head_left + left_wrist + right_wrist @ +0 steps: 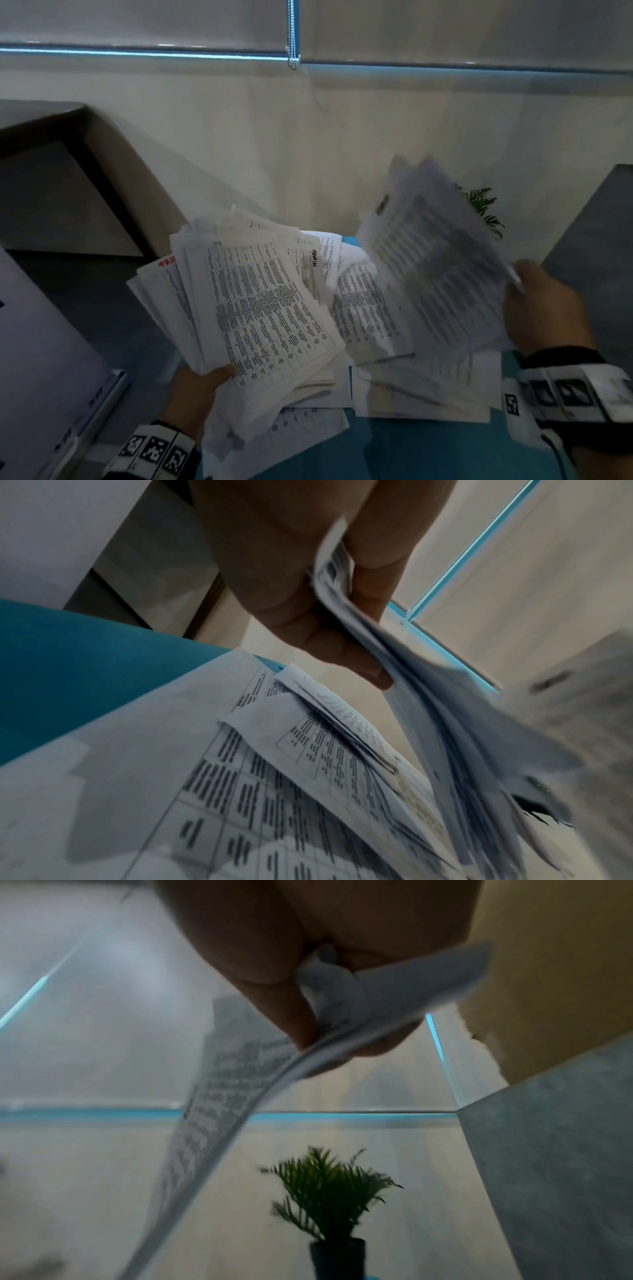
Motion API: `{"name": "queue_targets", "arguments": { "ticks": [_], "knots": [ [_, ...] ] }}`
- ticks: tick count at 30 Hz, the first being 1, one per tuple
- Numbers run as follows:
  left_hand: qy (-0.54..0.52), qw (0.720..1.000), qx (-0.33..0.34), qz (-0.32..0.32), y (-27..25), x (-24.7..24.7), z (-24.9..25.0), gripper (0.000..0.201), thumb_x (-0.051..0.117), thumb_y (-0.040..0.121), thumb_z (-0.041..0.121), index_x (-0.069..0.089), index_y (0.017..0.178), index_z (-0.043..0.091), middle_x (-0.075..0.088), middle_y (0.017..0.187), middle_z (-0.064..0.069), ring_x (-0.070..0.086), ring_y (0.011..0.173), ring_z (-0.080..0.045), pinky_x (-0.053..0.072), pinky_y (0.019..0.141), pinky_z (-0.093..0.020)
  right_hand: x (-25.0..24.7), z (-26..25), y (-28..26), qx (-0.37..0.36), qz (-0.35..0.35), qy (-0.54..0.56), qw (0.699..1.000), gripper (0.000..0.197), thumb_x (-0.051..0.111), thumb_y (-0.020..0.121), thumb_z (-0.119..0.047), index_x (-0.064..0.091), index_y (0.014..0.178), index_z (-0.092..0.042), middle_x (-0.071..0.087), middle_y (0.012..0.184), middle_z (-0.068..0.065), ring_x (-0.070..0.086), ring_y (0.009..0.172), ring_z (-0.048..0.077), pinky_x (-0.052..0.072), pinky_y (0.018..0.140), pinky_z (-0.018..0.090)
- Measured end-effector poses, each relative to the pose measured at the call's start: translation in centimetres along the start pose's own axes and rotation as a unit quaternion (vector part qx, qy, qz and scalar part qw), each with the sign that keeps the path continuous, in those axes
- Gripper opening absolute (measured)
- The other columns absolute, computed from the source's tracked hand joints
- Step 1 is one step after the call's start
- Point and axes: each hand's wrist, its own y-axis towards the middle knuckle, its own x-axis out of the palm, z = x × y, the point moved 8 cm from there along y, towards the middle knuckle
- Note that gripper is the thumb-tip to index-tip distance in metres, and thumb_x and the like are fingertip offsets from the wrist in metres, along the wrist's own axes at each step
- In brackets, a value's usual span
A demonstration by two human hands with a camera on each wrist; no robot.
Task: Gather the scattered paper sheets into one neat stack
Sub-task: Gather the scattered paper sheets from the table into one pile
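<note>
My left hand [202,380] grips a thick, uneven bundle of printed sheets [260,301] by its near corner, thumb on top, lifted above the table. The left wrist view shows the fingers [308,610] curled under the bundle [445,737]. My right hand [541,301] pinches the edge of a motion-blurred printed sheet [435,260] held up in the air at the right. In the right wrist view that sheet [219,1110] bends down from the pinching fingers [294,1010]. More loose sheets [404,377] lie overlapping on the blue table [428,452].
A small green potted plant [329,1191] stands at the table's far right, behind the raised sheet. A grey panel [596,260] rises on the right. A dark-framed surface [61,192] sits at the left, and a white board [41,359] lies at the near left.
</note>
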Motion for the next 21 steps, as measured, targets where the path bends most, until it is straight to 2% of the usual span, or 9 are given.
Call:
{"name": "queue_targets", "arguments": {
  "ticks": [3, 6, 8, 9, 11, 13, 15, 18, 21],
  "knots": [
    [0.025, 0.999, -0.018, -0.035, -2.2, 1.0, 0.3, 0.025, 0.067, 0.083, 0.002, 0.061, 0.105, 0.013, 0.067, 0.086, -0.003, 0.06, 0.084, -0.023, 0.048, 0.08, -0.034, -3.3, -0.8, -2.2, 0.046, 0.023, 0.208, 0.977, 0.01, 0.049, 0.088, -0.017, 0.052, 0.087, -0.007, 0.047, 0.067, 0.007, 0.047, 0.061, 0.027, 0.036, 0.056, 0.029],
    [0.051, 0.996, -0.024, -0.072, -4.2, 2.3, 0.9, 0.016, 0.068, 0.082, 0.0, 0.062, 0.093, 0.01, 0.068, 0.085, -0.007, 0.063, 0.079, -0.023, 0.051, 0.072, -0.032, -1.1, -2.5, -4.2, 0.134, -0.075, 0.412, 0.898, 0.009, 0.058, 0.087, -0.019, 0.06, 0.093, -0.013, 0.059, 0.075, 0.009, 0.058, 0.07, 0.028, 0.046, 0.059, 0.032],
    [0.037, 0.992, -0.028, -0.121, -5.6, 3.9, 1.1, 0.028, 0.076, 0.073, 0.002, 0.064, 0.098, 0.007, 0.073, 0.084, -0.012, 0.068, 0.075, -0.025, 0.056, 0.058, -0.03, 0.5, -4.6, -5.4, 0.139, -0.13, 0.413, 0.89, 0.022, 0.058, 0.089, -0.016, 0.059, 0.111, -0.012, 0.064, 0.091, 0.008, 0.059, 0.077, 0.023, 0.047, 0.065, 0.031],
    [0.03, 0.988, -0.032, -0.145, -6.2, 4.5, 1.2, 0.041, 0.086, 0.06, 0.008, 0.066, 0.096, 0.006, 0.074, 0.082, -0.012, 0.07, 0.072, -0.025, 0.056, 0.053, -0.029, 1.5, -5.3, -6.0, 0.141, -0.146, 0.403, 0.892, 0.026, 0.058, 0.089, -0.015, 0.058, 0.115, -0.013, 0.063, 0.097, 0.008, 0.058, 0.079, 0.02, 0.047, 0.069, 0.03],
    [0.037, 0.982, -0.034, -0.182, -7.2, 5.6, 1.1, 0.06, 0.094, 0.04, 0.016, 0.069, 0.093, 0.005, 0.075, 0.085, -0.014, 0.072, 0.072, -0.025, 0.057, 0.055, -0.03, 3.1, -6.8, -7.5, 0.131, -0.181, 0.356, 0.907, 0.022, 0.059, 0.088, -0.013, 0.056, 0.109, -0.015, 0.06, 0.096, 0.007, 0.056, 0.074, 0.015, 0.045, 0.064, 0.026],
    [0.049, 0.978, -0.026, -0.202, -8.1, 6.5, 1.0, 0.037, 0.085, 0.06, 0.005, 0.071, 0.095, 0.007, 0.074, 0.094, -0.017, 0.072, 0.082, -0.029, 0.058, 0.067, -0.036, 5.1, -7.2, -8.9, 0.121, -0.204, 0.29, 0.927, 0.021, 0.06, 0.085, -0.013, 0.059, 0.106, -0.011, 0.063, 0.099, 0.009, 0.057, 0.078, 0.019, 0.047, 0.068, 0.029],
    [0.08, 0.978, 0.001, -0.191, -8.8, 6.7, 1.3, 0.019, 0.068, 0.082, 0.001, 0.07, 0.094, 0.015, 0.076, 0.09, -0.008, 0.07, 0.082, -0.023, 0.057, 0.069, -0.03, 6.6, -6.5, -10.3, 0.127, -0.218, 0.247, 0.935, 0.027, 0.06, 0.082, -0.019, 0.061, 0.108, -0.011, 0.066, 0.099, 0.008, 0.06, 0.086, 0.023, 0.051, 0.078, 0.033],
    [0.097, 0.977, 0.025, -0.187, -9.0, 6.6, 1.3, 0.019, 0.056, 0.091, 0.003, 0.067, 0.092, 0.019, 0.074, 0.075, 0.007, 0.065, 0.073, -0.008, 0.052, 0.057, -0.013, 7.2, -5.5, -11.6, 0.124, -0.227, 0.205, 0.944, 0.028, 0.064, 0.077, -0.029, 0.06, 0.103, -0.018, 0.062, 0.091, 0.0, 0.061, 0.087, 0.022, 0.053, 0.082, 0.036],
    [0.115, 0.975, 0.034, -0.187, -9.2, 6.0, 1.6, 0.016, 0.055, 0.093, 0.007, 0.067, 0.095, 0.018, 0.074, 0.087, 0.001, 0.065, 0.082, -0.013, 0.053, 0.061, -0.014, 6.8, -3.6, -11.0, 0.133, -0.199, 0.224, 0.945, 0.053, 0.077, 0.069, -0.036, 0.051, 0.111, -0.018, 0.057, 0.105, -0.001, 0.058, 0.098, 0.021, 0.05, 0.089, 0.039]
  ]
}}
